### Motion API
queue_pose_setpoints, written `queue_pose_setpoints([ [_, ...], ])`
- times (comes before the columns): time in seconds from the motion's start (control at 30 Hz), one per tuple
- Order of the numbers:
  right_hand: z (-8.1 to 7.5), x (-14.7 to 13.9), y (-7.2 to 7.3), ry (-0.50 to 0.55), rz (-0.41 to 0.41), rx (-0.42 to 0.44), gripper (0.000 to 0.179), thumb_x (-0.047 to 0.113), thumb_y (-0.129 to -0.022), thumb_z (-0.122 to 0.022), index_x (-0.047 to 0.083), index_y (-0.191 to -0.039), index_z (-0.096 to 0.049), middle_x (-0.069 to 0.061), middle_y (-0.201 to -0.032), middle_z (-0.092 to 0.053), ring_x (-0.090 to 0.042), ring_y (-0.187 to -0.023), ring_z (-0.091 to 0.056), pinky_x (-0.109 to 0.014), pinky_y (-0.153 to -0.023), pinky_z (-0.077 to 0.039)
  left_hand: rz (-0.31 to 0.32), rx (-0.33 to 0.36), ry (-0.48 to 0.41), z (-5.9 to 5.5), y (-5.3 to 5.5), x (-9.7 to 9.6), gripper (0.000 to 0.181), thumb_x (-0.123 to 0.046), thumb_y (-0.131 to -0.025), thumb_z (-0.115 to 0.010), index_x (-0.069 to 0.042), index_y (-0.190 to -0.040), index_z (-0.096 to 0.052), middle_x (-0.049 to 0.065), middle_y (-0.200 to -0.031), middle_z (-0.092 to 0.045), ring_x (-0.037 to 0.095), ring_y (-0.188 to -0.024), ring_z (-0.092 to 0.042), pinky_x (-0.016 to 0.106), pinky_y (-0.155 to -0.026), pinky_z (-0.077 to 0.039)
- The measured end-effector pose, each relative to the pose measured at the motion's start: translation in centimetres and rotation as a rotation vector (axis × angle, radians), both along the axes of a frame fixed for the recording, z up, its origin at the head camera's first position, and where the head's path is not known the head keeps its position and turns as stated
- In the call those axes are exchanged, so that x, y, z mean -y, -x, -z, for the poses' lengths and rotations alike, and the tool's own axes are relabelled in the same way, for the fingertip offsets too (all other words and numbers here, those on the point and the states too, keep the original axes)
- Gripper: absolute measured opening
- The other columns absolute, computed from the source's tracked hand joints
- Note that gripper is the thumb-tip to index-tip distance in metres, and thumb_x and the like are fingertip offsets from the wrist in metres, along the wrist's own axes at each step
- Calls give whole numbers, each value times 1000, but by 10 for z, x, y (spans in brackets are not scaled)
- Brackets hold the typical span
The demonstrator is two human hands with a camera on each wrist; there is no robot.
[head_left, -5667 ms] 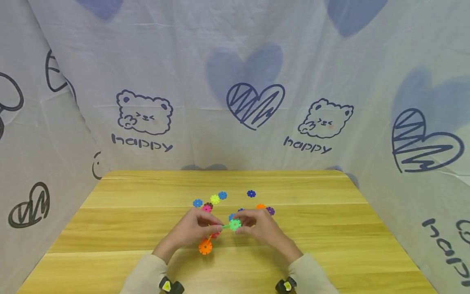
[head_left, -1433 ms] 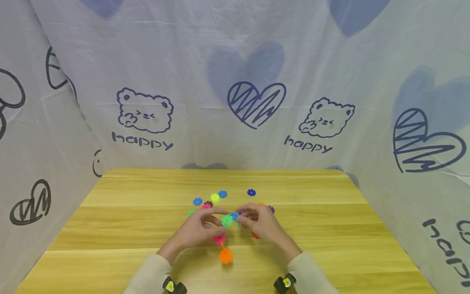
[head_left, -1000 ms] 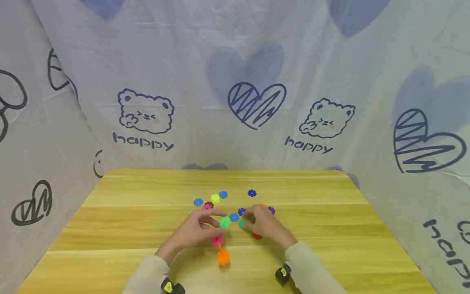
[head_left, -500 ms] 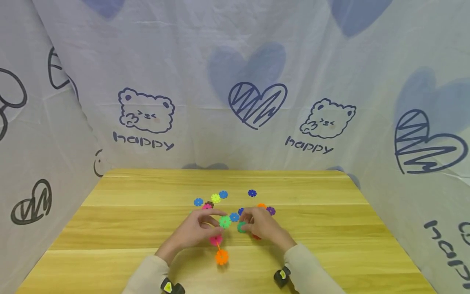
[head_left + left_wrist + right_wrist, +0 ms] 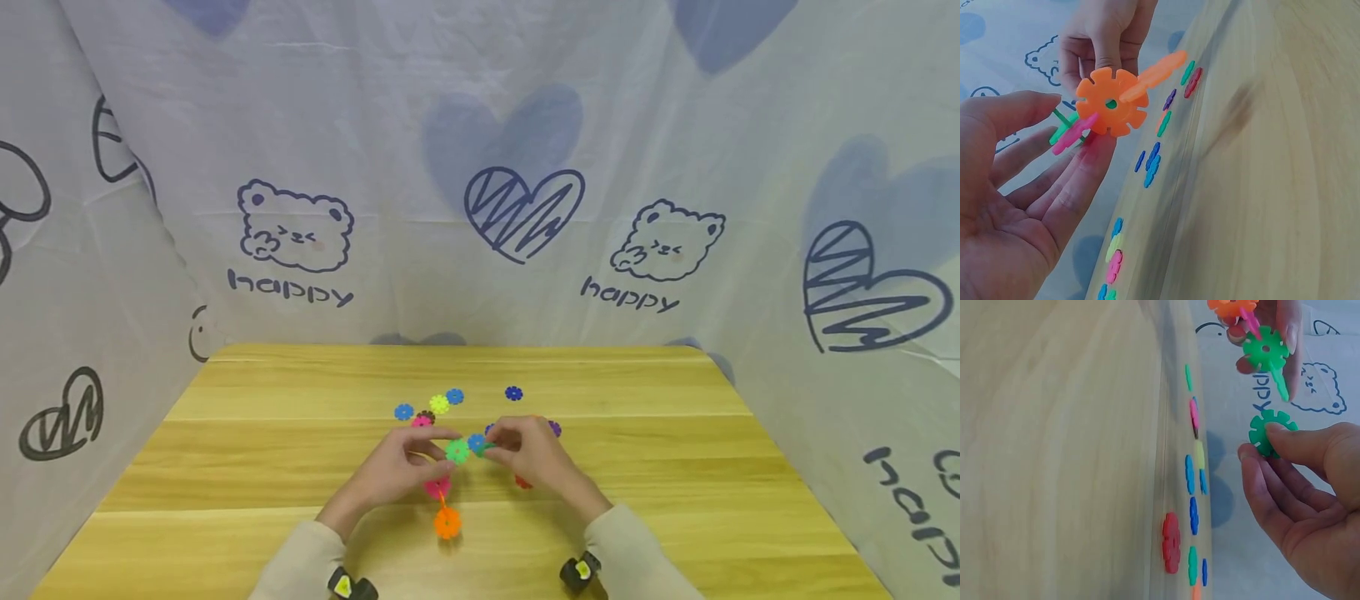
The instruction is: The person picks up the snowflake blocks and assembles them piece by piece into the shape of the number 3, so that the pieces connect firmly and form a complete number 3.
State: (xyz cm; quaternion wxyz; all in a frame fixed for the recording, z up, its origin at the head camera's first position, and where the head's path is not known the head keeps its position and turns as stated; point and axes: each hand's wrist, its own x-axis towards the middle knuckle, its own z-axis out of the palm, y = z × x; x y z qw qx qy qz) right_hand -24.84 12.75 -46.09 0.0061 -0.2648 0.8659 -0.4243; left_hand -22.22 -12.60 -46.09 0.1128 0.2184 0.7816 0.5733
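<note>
Linked disc chain (image 5: 1099, 94) is hanging above the table (image 5: 300, 483), pink disc (image 5: 1075, 132) and orange disc (image 5: 441, 528) trailing toward me. My left hand (image 5: 397, 467) is pinching its light green disc (image 5: 452, 455) across the rim, probably so the face and other slots are being left clear. My right hand (image 5: 536, 454) is pinching a loose green disc (image 5: 1261, 435) by one side, much of its rim showing, likely for the same reason. Red disc (image 5: 1171, 544) is lying near my right hand; blue disc (image 5: 403, 412), yellow disc (image 5: 439, 404) and navy disc (image 5: 513, 393) are lying farther out, presumably for reach.
</note>
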Motion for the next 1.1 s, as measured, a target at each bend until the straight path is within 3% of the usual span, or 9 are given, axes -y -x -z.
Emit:
queue_pose_setpoints([
  [0.57, 0, 9, -7, 83, 5, -100, 6, 5, -87, -81, 5, -91, -77, -9, -89, -77, -11, -76, -71, -18, -72, -59, 30, -16, 1, 3, 2, -2, 44, -17, -96, -73, -3, -137, -64, 22, -111, -73, 16, -84, -75, 25, -74, -62],
  [0.8, 5, 9, -12, 88, 20, -106, 10, 4, -86, -81, 5, -94, -76, -8, -89, -77, -10, -76, -71, -18, -72, -59, 40, 30, 18, 6, 0, -2, 47, -21, -97, -73, -4, -139, -63, 24, -110, -73, 16, -81, -75, 24, -73, -61],
  [1.1, 4, 12, -9, 108, 29, -184, 7, 2, -83, -83, 5, -87, -78, -8, -83, -78, -10, -72, -71, -18, -70, -58, 39, -5, 20, 1, 0, -1, 49, -20, -97, -72, 1, -140, -61, 22, -110, -74, 16, -85, -74, 23, -75, -61],
])
